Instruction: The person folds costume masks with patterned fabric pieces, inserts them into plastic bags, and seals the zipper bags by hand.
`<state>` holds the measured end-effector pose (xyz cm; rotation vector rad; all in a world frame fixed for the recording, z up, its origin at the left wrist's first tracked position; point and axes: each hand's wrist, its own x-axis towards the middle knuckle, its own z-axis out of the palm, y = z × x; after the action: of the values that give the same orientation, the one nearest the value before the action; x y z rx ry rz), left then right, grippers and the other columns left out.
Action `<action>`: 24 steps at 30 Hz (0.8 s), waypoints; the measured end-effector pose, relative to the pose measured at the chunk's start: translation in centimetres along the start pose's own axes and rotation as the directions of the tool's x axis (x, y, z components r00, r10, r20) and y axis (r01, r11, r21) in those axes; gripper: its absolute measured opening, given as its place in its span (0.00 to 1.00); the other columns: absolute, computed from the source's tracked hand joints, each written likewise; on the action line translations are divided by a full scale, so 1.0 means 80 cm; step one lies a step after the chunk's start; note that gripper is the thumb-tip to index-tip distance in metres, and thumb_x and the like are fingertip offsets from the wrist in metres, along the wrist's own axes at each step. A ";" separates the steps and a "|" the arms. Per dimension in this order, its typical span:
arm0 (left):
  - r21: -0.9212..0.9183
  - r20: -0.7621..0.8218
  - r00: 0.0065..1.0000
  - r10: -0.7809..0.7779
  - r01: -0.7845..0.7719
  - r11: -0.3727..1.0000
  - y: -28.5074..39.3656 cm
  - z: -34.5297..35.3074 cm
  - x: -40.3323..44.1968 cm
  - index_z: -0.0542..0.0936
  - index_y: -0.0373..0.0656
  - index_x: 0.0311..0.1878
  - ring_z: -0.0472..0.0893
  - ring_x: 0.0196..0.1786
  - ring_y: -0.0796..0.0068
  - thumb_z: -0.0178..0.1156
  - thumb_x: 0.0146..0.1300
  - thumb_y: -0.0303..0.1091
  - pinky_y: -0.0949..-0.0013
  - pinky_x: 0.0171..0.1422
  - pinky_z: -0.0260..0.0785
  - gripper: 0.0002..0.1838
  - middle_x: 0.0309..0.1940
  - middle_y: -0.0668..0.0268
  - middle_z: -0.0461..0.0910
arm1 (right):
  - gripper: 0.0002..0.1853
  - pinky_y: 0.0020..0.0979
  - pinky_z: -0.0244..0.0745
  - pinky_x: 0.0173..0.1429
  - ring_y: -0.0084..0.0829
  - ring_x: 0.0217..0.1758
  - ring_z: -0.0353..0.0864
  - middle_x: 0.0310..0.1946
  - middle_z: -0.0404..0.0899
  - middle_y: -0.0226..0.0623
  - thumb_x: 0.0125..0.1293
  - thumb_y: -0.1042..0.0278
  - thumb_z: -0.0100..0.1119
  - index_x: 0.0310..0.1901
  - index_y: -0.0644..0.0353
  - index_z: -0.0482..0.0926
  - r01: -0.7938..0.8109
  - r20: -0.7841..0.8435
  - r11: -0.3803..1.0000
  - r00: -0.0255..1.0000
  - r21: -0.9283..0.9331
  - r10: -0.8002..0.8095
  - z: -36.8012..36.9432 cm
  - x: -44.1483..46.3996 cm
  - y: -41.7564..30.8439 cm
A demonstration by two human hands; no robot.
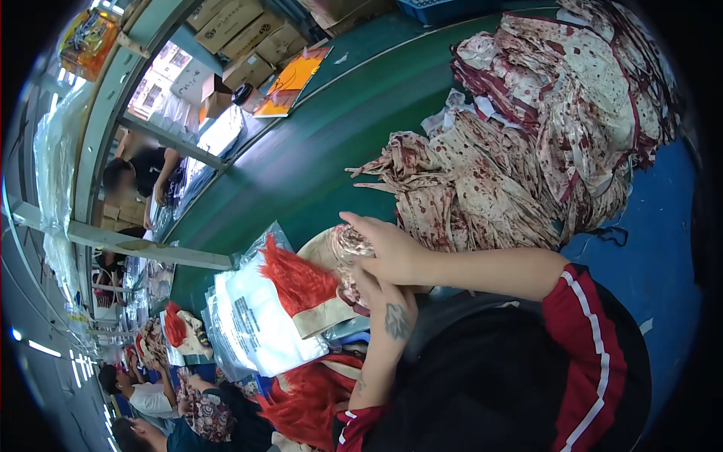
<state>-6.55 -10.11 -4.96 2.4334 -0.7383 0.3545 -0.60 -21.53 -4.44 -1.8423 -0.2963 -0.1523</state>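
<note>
A latex mask (320, 250) with a tuft of bright red hair (297, 279) is between my two hands, over a stack of clear plastic bags (256, 324). My right hand (388, 252) comes in from the right and grips the wrinkled, reddish-brown part of the mask with its thumb extended. From below, my left hand (388, 305), with a dark mark on its back, has its fingers pressed on the same part; some fingertips are hidden. Another red-haired piece (309, 403) lies beneath, near my left forearm.
A large heap of white fabric with red-brown stains (527, 135) covers the right side of the table. A green belt (339, 105) runs past a metal frame (151, 248). Cartons (241, 38), an orange sheet (297, 79) and several people (151, 399) are beyond.
</note>
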 end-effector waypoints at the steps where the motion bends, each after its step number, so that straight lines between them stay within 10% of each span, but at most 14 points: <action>1: -0.072 0.113 0.994 0.014 -0.006 0.997 0.003 -0.008 -0.001 0.62 0.27 0.64 0.64 0.67 0.38 0.61 0.60 0.23 0.47 0.70 0.60 0.30 0.67 0.34 0.56 | 0.39 0.37 0.69 0.67 0.48 0.63 0.75 0.63 0.71 0.53 0.60 0.74 0.64 0.72 0.64 0.60 -0.001 -0.009 1.000 1.000 -0.001 0.001 -0.005 0.000 -0.001; 3: -0.190 0.244 0.949 0.199 -0.154 0.970 -0.051 -0.057 -0.015 0.61 0.28 0.66 0.65 0.69 0.42 0.63 0.58 0.23 0.49 0.71 0.60 0.34 0.67 0.36 0.59 | 0.36 0.35 0.70 0.67 0.42 0.63 0.76 0.62 0.74 0.48 0.61 0.74 0.65 0.70 0.64 0.63 0.034 0.022 0.995 0.999 0.097 -0.036 -0.018 0.003 -0.003; 7: -0.390 -0.308 0.950 -0.055 -0.073 0.918 -0.048 -0.096 0.014 0.62 0.31 0.70 0.70 0.69 0.57 0.68 0.55 0.21 0.56 0.69 0.66 0.39 0.66 0.47 0.68 | 0.31 0.34 0.71 0.67 0.34 0.63 0.76 0.61 0.75 0.43 0.62 0.76 0.65 0.67 0.64 0.68 0.076 0.104 0.902 0.986 0.425 -0.132 -0.020 0.001 -0.017; 10: -0.227 -0.055 0.996 0.074 -0.084 0.970 -0.083 -0.134 0.031 0.67 0.33 0.64 0.75 0.64 0.67 0.71 0.52 0.21 0.67 0.61 0.71 0.36 0.61 0.52 0.74 | 0.29 0.34 0.71 0.67 0.31 0.62 0.76 0.60 0.75 0.41 0.62 0.78 0.65 0.66 0.64 0.70 -0.026 0.130 0.782 0.989 0.622 -0.071 -0.017 -0.002 -0.016; 13: -0.616 0.417 0.906 -0.078 0.344 0.708 -0.120 -0.138 0.013 0.68 0.33 0.63 0.76 0.62 0.69 0.73 0.49 0.20 0.66 0.59 0.72 0.37 0.59 0.54 0.76 | 0.28 0.34 0.71 0.67 0.30 0.59 0.76 0.58 0.76 0.41 0.63 0.80 0.64 0.65 0.64 0.70 -0.226 0.181 0.644 0.974 0.731 0.137 -0.005 0.000 0.003; 18: -0.326 0.494 0.726 -0.479 0.665 0.672 -0.148 -0.160 0.038 0.70 0.36 0.63 0.78 0.59 0.66 0.72 0.47 0.19 0.65 0.60 0.72 0.36 0.58 0.54 0.76 | 0.27 0.33 0.73 0.63 0.31 0.57 0.77 0.56 0.77 0.41 0.62 0.76 0.65 0.63 0.64 0.69 -0.432 0.234 0.751 0.902 0.500 0.363 0.039 -0.025 0.066; 21: -0.274 0.125 0.835 -0.536 0.548 0.790 -0.179 -0.117 0.048 0.74 0.42 0.61 0.76 0.62 0.60 0.70 0.49 0.19 0.62 0.64 0.69 0.32 0.60 0.53 0.75 | 0.28 0.33 0.75 0.60 0.32 0.55 0.78 0.55 0.77 0.41 0.62 0.73 0.66 0.63 0.63 0.67 -0.416 0.138 0.847 0.909 0.330 0.393 0.063 -0.033 0.086; 24: 0.075 -0.278 0.958 -0.076 0.100 0.992 -0.142 -0.075 0.054 0.76 0.47 0.59 0.73 0.65 0.53 0.71 0.49 0.25 0.51 0.69 0.63 0.30 0.63 0.54 0.73 | 0.29 0.34 0.76 0.56 0.35 0.51 0.81 0.52 0.78 0.44 0.62 0.69 0.67 0.62 0.62 0.65 -0.341 -0.038 0.924 0.935 0.175 0.353 0.075 -0.032 0.104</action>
<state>2.99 -0.58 -3.43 2.4219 -0.5004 0.6861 -1.04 -18.33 -14.47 -1.6900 0.0681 0.0548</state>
